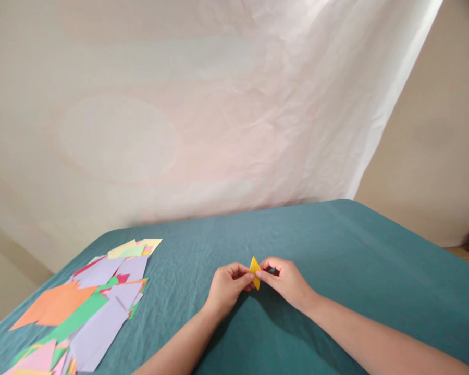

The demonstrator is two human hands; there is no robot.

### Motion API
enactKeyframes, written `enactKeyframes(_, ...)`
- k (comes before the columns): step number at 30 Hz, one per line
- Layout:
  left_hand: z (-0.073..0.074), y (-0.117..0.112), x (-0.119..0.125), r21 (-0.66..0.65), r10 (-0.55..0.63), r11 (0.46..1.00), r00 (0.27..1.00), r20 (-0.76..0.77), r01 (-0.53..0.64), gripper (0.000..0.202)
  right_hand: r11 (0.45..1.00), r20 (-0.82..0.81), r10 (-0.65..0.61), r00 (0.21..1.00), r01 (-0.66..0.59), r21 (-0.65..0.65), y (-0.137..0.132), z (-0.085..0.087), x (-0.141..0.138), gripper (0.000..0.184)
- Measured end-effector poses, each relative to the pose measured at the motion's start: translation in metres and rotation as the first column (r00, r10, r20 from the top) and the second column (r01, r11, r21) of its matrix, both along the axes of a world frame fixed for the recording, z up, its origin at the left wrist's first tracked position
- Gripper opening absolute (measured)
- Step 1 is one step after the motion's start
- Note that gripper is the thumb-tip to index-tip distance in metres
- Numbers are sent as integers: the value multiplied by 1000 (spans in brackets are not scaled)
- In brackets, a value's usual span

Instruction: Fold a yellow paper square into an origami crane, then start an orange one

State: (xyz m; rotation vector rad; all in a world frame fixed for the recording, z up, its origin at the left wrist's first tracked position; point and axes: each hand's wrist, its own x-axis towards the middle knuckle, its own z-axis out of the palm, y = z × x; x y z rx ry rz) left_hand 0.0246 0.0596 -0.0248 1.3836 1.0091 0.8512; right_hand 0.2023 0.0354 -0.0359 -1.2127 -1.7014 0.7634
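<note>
A small folded piece of yellow paper (255, 265), shaped like a narrow diamond, stands upright between my two hands. My left hand (229, 286) pinches its left edge between thumb and fingers. From the other side, my right hand (287, 284) grips it too, the thumb pressed on its front face near the middle. The fingertips behind the paper are partly hidden. Both hands are close above the teal cloth, and their shadows fall on it.
A teal cloth (375, 271) covers the table. Loose coloured paper lies at the left: orange sheets (58, 304), lilac sheets (97, 333), a green strip (76, 315) and pink pieces (37, 359). A pale hanging sheet (219, 114) rises behind the far edge.
</note>
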Motion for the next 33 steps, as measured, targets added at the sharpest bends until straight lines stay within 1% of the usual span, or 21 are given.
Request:
enactKeyframes(5,5,-2,1,20,-8,1000,1000,-7,8,18,999,-27,3,1000,-4,-33,1,-2,-1,14)
enactKeyframes(6,5,-2,1,30,0,1000,1000,-6,0,17,999,-35,4,999,-6,-41,1,-2,-2,14)
enactKeyframes(8,4,-3,2,79,55,995,998,-18,-53,17,998,-42,-8,999,6,-57,1,-3,-2,14)
enactKeyframes(10,2,-6,4,152,127,982,990,-65,-115,15,997,-34,-59,998,57,-52,1,-3,-3,14)
enactKeyframes(12,1,-9,5,209,144,971,980,-135,-114,16,991,-4,-132,991,132,-4,0,-2,-3,14)
enactKeyframes(14,3,-13,7,235,88,971,979,-181,-44,21,985,28,-164,986,162,57,-2,0,-3,13)
enactKeyframes(16,7,-16,8,249,12,968,982,-190,36,27,988,50,-125,991,120,95,-4,2,-4,10)
enactKeyframes(18,12,-18,9,256,-57,961,983,-172,101,31,991,64,-83,995,76,109,-5,5,-4,7)
enactKeyframes(21,16,-19,11,233,-120,962,987,-108,142,35,989,83,-108,991,98,112,-7,7,-5,8)
enactKeyframes(23,15,-17,11,201,-101,973,993,-58,111,34,989,80,-118,990,111,96,-8,7,-6,8)
enactKeyframes(27,10,-10,8,135,-10,991,1000,5,9,24,997,29,-67,997,66,29,-8,8,-6,9)
enactKeyframes(30,5,-6,6,84,20,996,999,36,-23,22,999,-22,-42,999,41,-19,-9,9,-6,12)
enactKeyframes(32,4,-5,6,72,66,995,996,55,-70,21,999,-53,-27,998,25,-34,-9,11,-6,13)
enactKeyframes(33,4,-5,6,88,93,991,994,50,-97,20,999,-65,-15,998,13,-38,-10,11,-6,13)
